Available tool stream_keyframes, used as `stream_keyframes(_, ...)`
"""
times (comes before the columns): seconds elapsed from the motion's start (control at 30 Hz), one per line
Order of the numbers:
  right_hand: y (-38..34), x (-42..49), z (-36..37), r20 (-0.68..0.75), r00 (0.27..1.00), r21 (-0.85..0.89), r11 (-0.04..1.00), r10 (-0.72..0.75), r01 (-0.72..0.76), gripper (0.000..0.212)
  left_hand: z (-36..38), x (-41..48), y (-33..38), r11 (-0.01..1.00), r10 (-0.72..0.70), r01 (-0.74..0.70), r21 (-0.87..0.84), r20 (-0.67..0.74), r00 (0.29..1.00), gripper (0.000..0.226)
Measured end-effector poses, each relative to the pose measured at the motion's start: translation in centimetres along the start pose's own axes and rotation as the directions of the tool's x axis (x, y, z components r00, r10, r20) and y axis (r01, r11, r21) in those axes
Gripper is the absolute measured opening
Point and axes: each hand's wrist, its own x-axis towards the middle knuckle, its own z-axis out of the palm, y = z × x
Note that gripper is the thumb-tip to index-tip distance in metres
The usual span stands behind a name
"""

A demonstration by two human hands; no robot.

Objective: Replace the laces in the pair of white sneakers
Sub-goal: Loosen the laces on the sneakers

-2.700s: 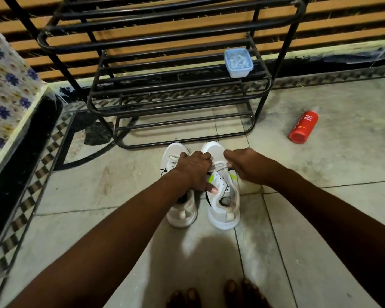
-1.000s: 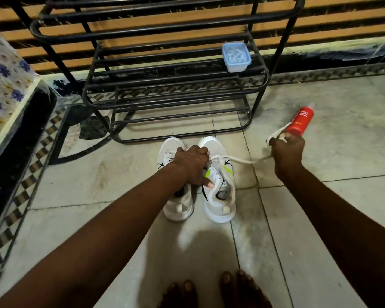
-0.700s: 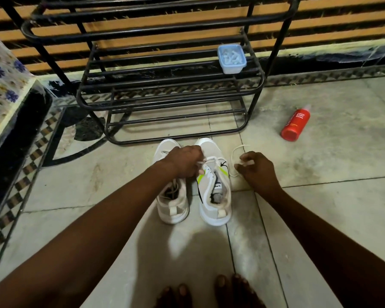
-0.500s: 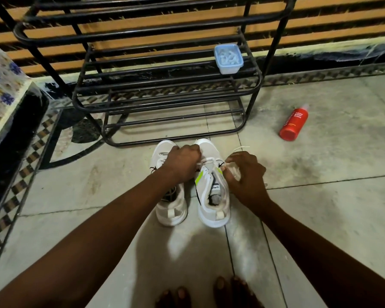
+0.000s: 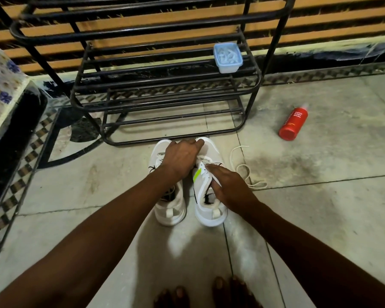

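**Both hands at the right sneaker, one lace loose on the floor**

We stand barefoot on the tiled floor (image 5: 320, 218), our toes (image 5: 222, 290) at the bottom edge. We reach down to the pair of white sneakers, which sit side by side with their toes toward the black metal shoe rack (image 5: 165, 90).

Our left hand (image 5: 180, 158) lies across the front of the left sneaker (image 5: 169, 210). Its fingers reach over onto the forefoot of the right sneaker (image 5: 210, 215). We cannot tell what its grip has hold of underneath, if anything.

Our right hand (image 5: 229, 187) sits on the outer side of the right sneaker. Its grip is closed on the edge of the upper beside the eyelets, fingertips pointing at the lace holes. A lime-green stripe shows on the inner flap.

A white lace (image 5: 230, 157) lies in loose curls on the floor just beside the right sneaker, apart from both hands.

Well off to the right, a red bottle (image 5: 293, 123) lies on its side. A pale blue tub (image 5: 227, 56) holding small white pieces sits on a rack shelf. A floral cloth (image 5: 0, 85) hangs at the left edge.
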Motion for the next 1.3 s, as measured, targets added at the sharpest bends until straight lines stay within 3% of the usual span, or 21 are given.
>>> stream_keyframes(0.17,-0.7,0.2,-0.2,0.009,1.000,-0.011,1.000,0.016,-0.016,0.045,0.1,-0.4,0.1,0.999,-0.031,0.029,-0.031,-0.048,0.998,0.034)
stream_keyframes(0.3,-0.7,0.3,-0.3,0.047,0.998,-0.023,0.999,0.050,-0.049,0.045,-0.8,-0.1,-0.7,0.996,-0.032,0.023,-0.086,-0.107,0.994,0.048)
stream_keyframes(0.4,-0.5,0.3,-0.4,0.068,0.995,-0.042,0.997,0.075,-0.072,0.046,-1.7,0.2,-1.3,0.988,-0.061,0.021,-0.156,-0.259,0.964,0.043)
stream_keyframes(0.47,-0.4,0.3,-0.5,0.081,0.994,-0.041,0.996,0.077,-0.073,0.046,-3.0,0.2,-1.6,0.946,-0.154,0.022,-0.323,-0.390,0.908,0.034)
stream_keyframes(0.57,-0.3,0.3,-0.7,0.075,0.993,-0.036,0.995,0.096,-0.093,0.044,-5.0,0.4,-2.1,0.802,-0.297,-0.107,-0.587,-0.548,0.782,0.033)
stream_keyframes(0.63,-0.4,0.4,-0.7,0.083,0.992,-0.036,0.995,0.096,-0.093,0.044,-5.2,0.4,-1.5,0.703,-0.359,-0.167,-0.692,-0.547,0.756,0.027)
stream_keyframes(0.67,-0.4,0.4,-0.8,0.091,0.992,-0.040,0.995,0.090,-0.087,0.044,-4.9,0.5,-1.0,0.596,-0.413,-0.164,-0.786,-0.475,0.777,0.019)
stream_keyframes(0.73,-0.5,0.4,-0.7,0.108,0.990,-0.048,0.995,0.087,-0.083,0.044,-3.9,0.7,0.1,0.241,-0.522,-0.090,-0.966,-0.207,0.828,0.010)
stream_keyframes(0.77,-0.5,0.4,-0.7,0.110,0.990,-0.049,0.995,0.093,-0.088,0.044,-3.4,0.7,0.2,0.126,-0.538,-0.031,-0.992,-0.094,0.838,0.011)
stream_keyframes(0.8,-0.5,0.4,-0.7,0.110,0.989,-0.055,0.994,0.102,-0.097,0.045,-3.1,0.6,0.0,0.134,-0.533,0.029,-0.990,-0.047,0.845,0.014)
stream_keyframes(0.9,-0.7,0.5,-0.6,0.134,0.983,-0.086,0.989,0.128,-0.117,0.046,-3.1,0.4,-1.7,0.611,-0.320,0.069,-0.789,-0.167,0.933,0.027)
stream_keyframes(0.97,-0.9,0.6,-0.7,0.150,0.979,-0.106,0.986,0.141,-0.126,0.046,-4.5,0.3,-2.2,0.775,-0.122,-0.041,-0.630,-0.213,0.969,0.021)
stream_keyframes(1.03,-1.0,0.6,-0.8,0.164,0.974,-0.124,0.983,0.156,-0.136,0.047,-6.5,0.7,-2.0,0.801,-0.071,-0.150,-0.580,-0.341,0.937,0.013)
stream_keyframes(1.13,-1.0,0.7,-0.8,0.185,0.970,-0.138,0.981,0.158,-0.134,0.047,-8.9,1.5,-1.9,0.794,-0.079,-0.250,-0.554,-0.502,0.861,0.022)
stream_keyframes(1.23,-0.8,0.9,-0.8,0.192,0.969,-0.149,0.981,0.155,-0.128,0.047,-8.6,1.3,-2.1,0.885,0.069,-0.221,-0.411,-0.353,0.933,0.025)
stream_keyframes(1.3,-0.7,0.9,-0.7,0.182,0.971,-0.137,0.982,0.155,-0.131,0.047,-6.9,1.0,-1.9,0.970,0.146,-0.173,-0.168,-0.163,0.976,0.024)
